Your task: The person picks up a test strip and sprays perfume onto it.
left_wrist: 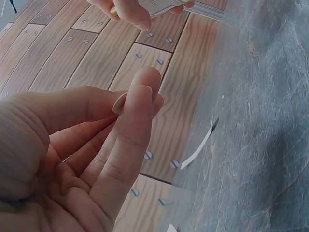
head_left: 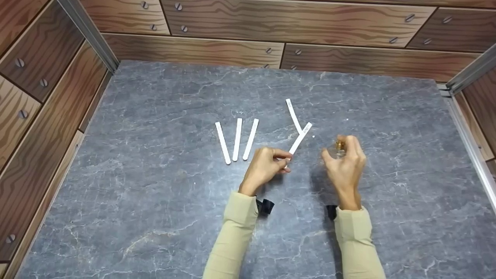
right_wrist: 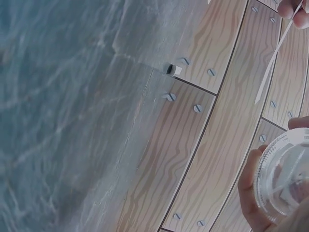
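My left hand (head_left: 263, 166) pinches the near end of a white paper test strip (head_left: 297, 143) between thumb and fingers. The strip slants up and to the right, with small writing near its far end. To the right, my right hand (head_left: 346, 164) grips a small clear glass perfume bottle (head_left: 340, 145) with a gold top. The bottle's round ribbed base (right_wrist: 285, 174) faces the right wrist camera. Beyond the held strip lies another marked strip (head_left: 293, 116), its near end overlapped by the held one in the head view.
Left of my left hand, three more white strips (head_left: 237, 140) lie fanned on the grey marbled tabletop (head_left: 155, 201). Wood-patterned panels (head_left: 224, 48) and metal corner posts (head_left: 91, 35) border the table. A black wrist camera (head_left: 266, 207) sits by the left cuff.
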A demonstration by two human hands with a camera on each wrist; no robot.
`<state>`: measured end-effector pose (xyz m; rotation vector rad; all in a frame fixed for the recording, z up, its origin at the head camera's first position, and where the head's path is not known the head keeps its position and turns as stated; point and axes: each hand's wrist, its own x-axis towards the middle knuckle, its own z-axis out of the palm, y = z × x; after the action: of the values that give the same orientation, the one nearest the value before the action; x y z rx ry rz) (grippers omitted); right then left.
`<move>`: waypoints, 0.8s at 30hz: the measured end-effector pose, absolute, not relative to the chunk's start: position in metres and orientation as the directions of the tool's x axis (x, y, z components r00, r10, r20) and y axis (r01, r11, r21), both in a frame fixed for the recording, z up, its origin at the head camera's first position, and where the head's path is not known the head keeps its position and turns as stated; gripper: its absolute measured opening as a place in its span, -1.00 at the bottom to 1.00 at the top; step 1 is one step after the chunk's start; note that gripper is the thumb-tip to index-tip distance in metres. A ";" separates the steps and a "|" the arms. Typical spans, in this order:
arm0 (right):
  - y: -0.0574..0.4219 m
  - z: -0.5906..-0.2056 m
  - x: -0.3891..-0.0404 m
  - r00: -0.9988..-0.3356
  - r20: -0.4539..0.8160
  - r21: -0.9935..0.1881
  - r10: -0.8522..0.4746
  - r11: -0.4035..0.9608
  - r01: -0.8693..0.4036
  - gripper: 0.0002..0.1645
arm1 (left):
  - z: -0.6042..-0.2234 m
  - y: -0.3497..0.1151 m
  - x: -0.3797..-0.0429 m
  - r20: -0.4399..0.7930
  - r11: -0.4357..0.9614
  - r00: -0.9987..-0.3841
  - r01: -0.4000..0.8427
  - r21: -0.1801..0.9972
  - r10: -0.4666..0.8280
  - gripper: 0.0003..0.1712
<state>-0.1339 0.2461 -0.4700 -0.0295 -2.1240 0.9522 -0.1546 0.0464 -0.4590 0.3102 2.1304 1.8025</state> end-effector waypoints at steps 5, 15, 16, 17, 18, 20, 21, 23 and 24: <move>0.245 -0.469 -0.133 -0.693 0.639 -0.655 0.332 0.708 -0.264 -0.61 | -0.459 0.046 -0.155 -0.113 0.178 -0.922 -0.049 0.983 0.369 -0.81; 0.246 -0.465 -0.133 -0.701 0.606 -0.700 0.377 0.670 -0.245 -0.63 | -0.459 0.044 -0.156 -0.105 0.179 -0.926 -0.042 0.983 0.361 -0.81; 0.246 -0.464 -0.132 -0.702 0.597 -0.709 0.388 0.665 -0.235 -0.62 | -0.460 0.044 -0.156 -0.107 0.181 -0.928 -0.044 0.983 0.358 -0.81; 0.246 -0.464 -0.132 -0.704 0.588 -0.718 0.398 0.659 -0.227 -0.61 | -0.460 0.044 -0.157 -0.108 0.182 -0.929 -0.045 0.982 0.354 -0.81; 0.246 -0.463 -0.132 -0.703 0.583 -0.723 0.407 0.655 -0.220 -0.60 | -0.461 0.044 -0.157 -0.108 0.181 -0.930 -0.046 0.982 0.350 -0.81; 0.247 -0.463 -0.131 -0.702 0.570 -0.740 0.427 0.637 -0.213 -0.58 | -0.462 0.043 -0.159 -0.116 0.182 -0.934 -0.056 0.982 0.338 -0.81; 0.247 -0.463 -0.131 -0.700 0.568 -0.743 0.432 0.635 -0.211 -0.57 | -0.463 0.043 -0.160 -0.119 0.179 -0.935 -0.061 0.982 0.333 -0.81; 0.247 -0.462 -0.131 -0.700 0.565 -0.748 0.437 0.629 -0.211 -0.56 | -0.466 0.042 -0.162 -0.128 0.168 -0.937 -0.076 0.983 0.324 -0.81; 0.247 -0.462 -0.131 -0.701 0.563 -0.751 0.438 0.626 -0.211 -0.56 | -0.467 0.042 -0.163 -0.133 0.160 -0.938 -0.085 0.983 0.319 -0.81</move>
<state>-0.1312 0.2466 -0.4617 -0.1770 -2.0872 1.0899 -0.1631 0.0422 -0.4666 0.2252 2.1326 1.8405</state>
